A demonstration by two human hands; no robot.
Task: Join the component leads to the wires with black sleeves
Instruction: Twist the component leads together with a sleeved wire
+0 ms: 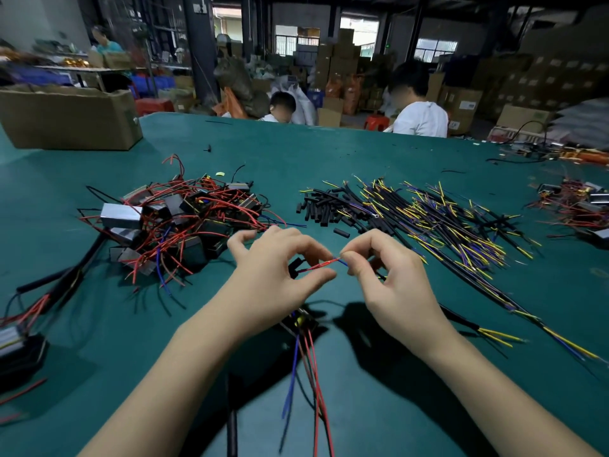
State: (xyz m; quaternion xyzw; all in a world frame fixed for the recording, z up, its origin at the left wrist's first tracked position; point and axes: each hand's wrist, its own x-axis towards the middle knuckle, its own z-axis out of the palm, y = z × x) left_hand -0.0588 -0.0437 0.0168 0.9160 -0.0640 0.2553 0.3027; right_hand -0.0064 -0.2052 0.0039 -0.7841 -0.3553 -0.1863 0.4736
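2 hands meet over a lead and a wire.
The left hand [273, 272] pinches the red lead [321, 266] between thumb and forefinger; the right hand [392, 278] pinches the blue wire [343, 262], their ends touching between the fingertips.

Table cover [329, 153]: teal green. Left wire pile [184, 219]: red, some blue. Right bundle [445, 219]: black, yellow, purple. Loose sleeves [321, 209]: black.

At frame centre a red lead [321, 266] meets a blue wire [343, 262] end to end, raised above the green table. Loose short black sleeves [321, 211] lie scattered just above them, beside a spread of black-sheathed yellow and purple wires [438, 222] at right.
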